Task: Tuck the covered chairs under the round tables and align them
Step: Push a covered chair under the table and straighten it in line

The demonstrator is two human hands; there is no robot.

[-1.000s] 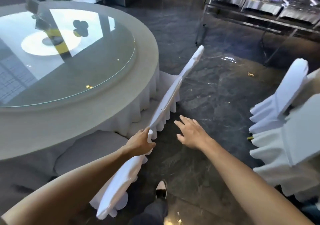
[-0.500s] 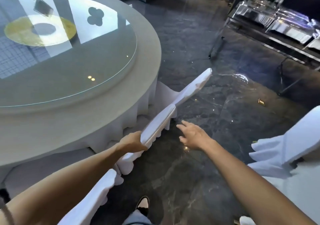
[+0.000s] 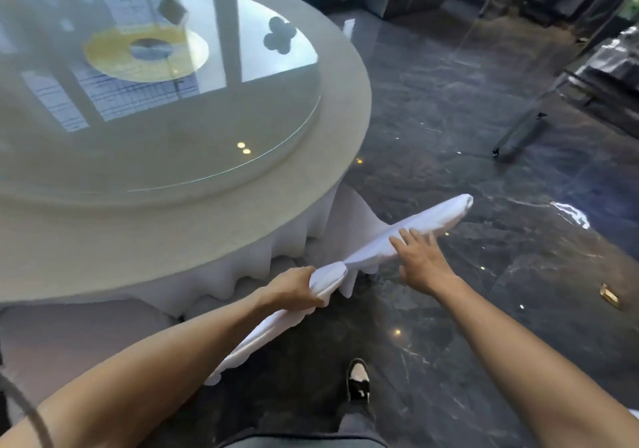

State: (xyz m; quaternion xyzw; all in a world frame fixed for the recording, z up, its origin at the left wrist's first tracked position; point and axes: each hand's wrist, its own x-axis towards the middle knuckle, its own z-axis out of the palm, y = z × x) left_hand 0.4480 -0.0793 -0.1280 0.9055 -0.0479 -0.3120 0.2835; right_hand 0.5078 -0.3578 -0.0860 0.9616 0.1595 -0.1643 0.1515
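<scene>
A round table (image 3: 214, 233) with a cream cloth and a glass turntable (image 3: 166, 109) fills the upper left. Two white-covered chairs stand side by side at its near right edge, seats under the skirt. My left hand (image 3: 294, 290) grips the top of the nearer chair's back (image 3: 262, 333). My right hand (image 3: 416, 257) lies flat, fingers spread, on the top of the farther chair's back (image 3: 428, 221). The chair seats and legs are hidden by the covers and the tablecloth.
Dark glossy marble floor (image 3: 466, 136) spreads to the right. A metal-legged buffet stand (image 3: 539, 116) stands at the upper right. My shoe (image 3: 358, 380) is on the floor below the chairs. A small gold floor plate (image 3: 609, 296) lies at the right.
My right hand has moved forward from the air onto the farther chair's back. The view has swung left, and the chairs at the right have left the frame. The left hand keeps its grip.
</scene>
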